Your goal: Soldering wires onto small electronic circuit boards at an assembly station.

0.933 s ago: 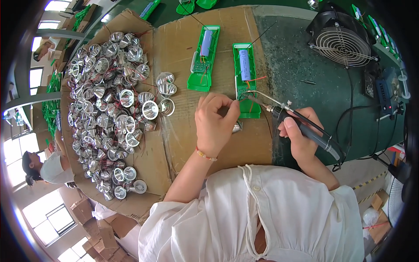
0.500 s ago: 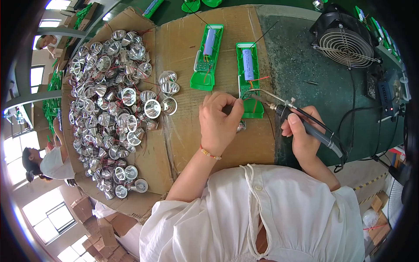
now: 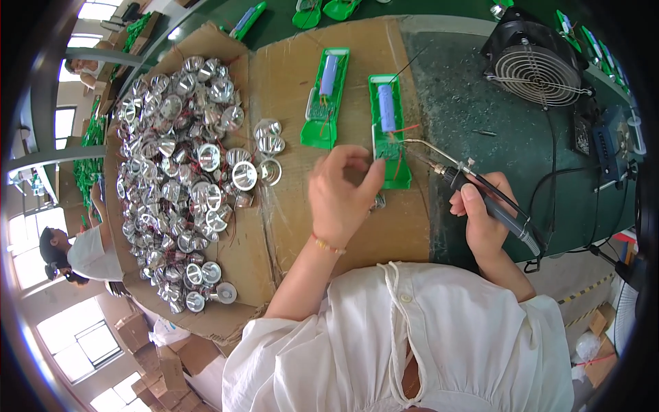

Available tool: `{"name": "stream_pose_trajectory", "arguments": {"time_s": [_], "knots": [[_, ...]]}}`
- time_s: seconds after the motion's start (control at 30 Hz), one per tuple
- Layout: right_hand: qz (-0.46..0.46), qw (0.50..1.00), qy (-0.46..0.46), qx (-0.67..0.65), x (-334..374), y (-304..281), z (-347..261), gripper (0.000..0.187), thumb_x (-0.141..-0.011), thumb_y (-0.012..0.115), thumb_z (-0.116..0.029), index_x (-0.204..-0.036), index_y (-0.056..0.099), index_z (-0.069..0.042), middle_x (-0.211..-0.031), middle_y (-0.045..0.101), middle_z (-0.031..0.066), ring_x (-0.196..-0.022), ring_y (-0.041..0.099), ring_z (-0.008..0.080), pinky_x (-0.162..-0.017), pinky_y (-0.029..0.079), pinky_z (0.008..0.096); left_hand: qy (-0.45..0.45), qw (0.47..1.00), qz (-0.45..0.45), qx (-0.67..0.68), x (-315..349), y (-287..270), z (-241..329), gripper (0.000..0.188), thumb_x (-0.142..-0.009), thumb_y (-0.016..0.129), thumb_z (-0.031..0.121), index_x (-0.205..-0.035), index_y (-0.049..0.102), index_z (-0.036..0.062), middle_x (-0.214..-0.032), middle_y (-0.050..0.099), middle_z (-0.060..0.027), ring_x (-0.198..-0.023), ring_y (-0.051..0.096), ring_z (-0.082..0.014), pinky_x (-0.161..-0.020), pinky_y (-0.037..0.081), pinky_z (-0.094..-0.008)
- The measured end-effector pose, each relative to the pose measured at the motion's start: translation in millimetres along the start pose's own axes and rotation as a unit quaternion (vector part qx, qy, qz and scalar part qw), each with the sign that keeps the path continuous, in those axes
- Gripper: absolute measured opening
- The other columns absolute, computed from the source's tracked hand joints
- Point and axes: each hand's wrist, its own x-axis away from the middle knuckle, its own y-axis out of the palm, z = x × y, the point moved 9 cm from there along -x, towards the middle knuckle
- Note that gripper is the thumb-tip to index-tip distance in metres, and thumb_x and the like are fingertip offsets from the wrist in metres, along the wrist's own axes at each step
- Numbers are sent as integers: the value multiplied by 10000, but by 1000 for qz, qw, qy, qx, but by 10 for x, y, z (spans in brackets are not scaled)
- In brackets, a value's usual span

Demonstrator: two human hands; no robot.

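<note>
Nearest the body, the right hand (image 3: 486, 218) gripped a soldering iron (image 3: 480, 199) like a pen, its fingers closed around the dark handle, so the thin metal tip slanted up and left toward the work. The iron's cord trailed off to the right, over the counter's (image 3: 473, 117) near edge, leaving the wrist free to pivot.

Beside it the left hand (image 3: 340, 199) rested on the cardboard sheet (image 3: 302, 226), fingers pinched together at the lower end of a green tray (image 3: 388, 130), apparently steadying it or a wire where the iron's tip met it; what exactly sat between the fingertips I could not tell. The tray lay upright on the cardboard with a blue cylindrical cell (image 3: 386, 108) in its upper half and red wires beside it. A small metal part lay on the cardboard just under the left hand.

A second green tray (image 3: 325, 99), also carrying a blue cell, lay just to the left, apart from the first, with bare cardboard between and below them for the hands to move.

Farther left, a large heap of shiny reflector cups (image 3: 178, 185) filled that side of the cardboard, a few strays lying near the second tray. Far right, a black fan (image 3: 537, 63) stood on the dark green counter, well apart from the hands, likely placed to draw fumes away.
</note>
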Motion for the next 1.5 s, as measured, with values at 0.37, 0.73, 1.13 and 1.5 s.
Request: {"name": "stream_pose_trajectory", "arguments": {"time_s": [0.37,0.73,1.13,1.5], "knots": [[93,995,33,23,-65,-644,209,125,-807,601,-52,-858,511,17,-674,589,91,-556,564,101,-497,473,216,299,883,-71,-354,-801,691,946,136,-654,579,189,-583,632,86,-784,538,-61,-836,482,-256,-726,354,-397],[65,994,82,9,-70,-523,223,125,-791,614,-54,-819,510,9,-671,611,85,-567,574,92,-521,475,223,265,883,16,-387,-1892,624,1108,605,-724,608,460,-1237,477,166,-1332,337,-143,-1232,288,-314,-956,248,-500],[86,995,10,49,-90,-535,181,144,-825,574,-105,-878,514,15,-646,572,85,-511,515,94,-486,415,199,138,955,-83,-247,-204,189,271,708,-695,669,297,-1286,347,78,-1132,445,-171,-880,560,-360,-707,500,-406],[63,995,-26,76,65,-353,44,139,-835,566,-104,-881,510,13,-655,571,83,-520,516,94,-484,412,196,-130,857,144,-478,-780,-1492,-543,353,-723,615,429,-697,682,83,-886,624,-115,-914,539,-305,-787,396,-433]]}}
